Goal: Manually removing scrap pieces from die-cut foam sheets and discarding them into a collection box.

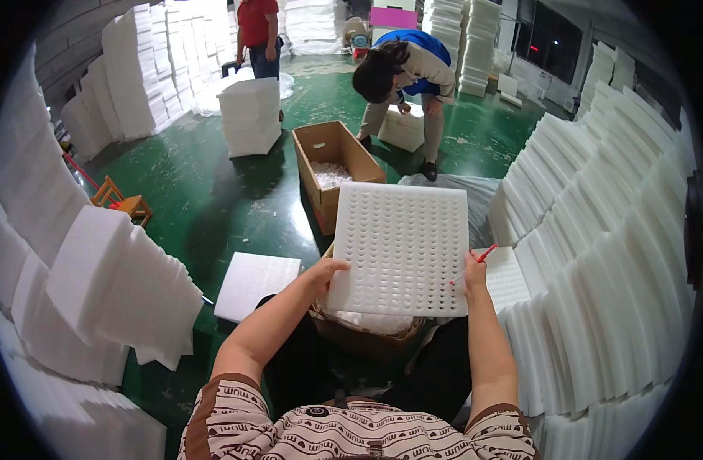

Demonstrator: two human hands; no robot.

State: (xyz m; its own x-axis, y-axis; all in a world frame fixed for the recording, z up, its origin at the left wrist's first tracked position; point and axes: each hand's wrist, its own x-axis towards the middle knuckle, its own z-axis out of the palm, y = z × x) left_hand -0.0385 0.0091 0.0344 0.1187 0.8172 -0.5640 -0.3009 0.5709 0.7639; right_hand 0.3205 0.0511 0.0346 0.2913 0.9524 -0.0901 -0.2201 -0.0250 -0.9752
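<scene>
A white foam sheet (pixel 401 241) with rows of punched holes is held up in front of me, tilted. My left hand (pixel 327 274) grips its left edge, thumb on the face. At the right edge my right hand (pixel 475 276) is closed on the sheet and also holds a red pen-like tool (pixel 486 253), whose thin tip reaches over the holes. Under the sheet stands a box (pixel 367 337) between my legs with white foam pieces in it; the sheet hides part of it.
Foam sheet stacks line the left (pixel 129 276) and right (pixel 589 261). A cardboard box (pixel 351 146) with white bits stands ahead. One person (pixel 405 77) bends over a foam block; another in a red shirt (pixel 256 31) stands farther back. A wooden chair (pixel 121 201) is at left.
</scene>
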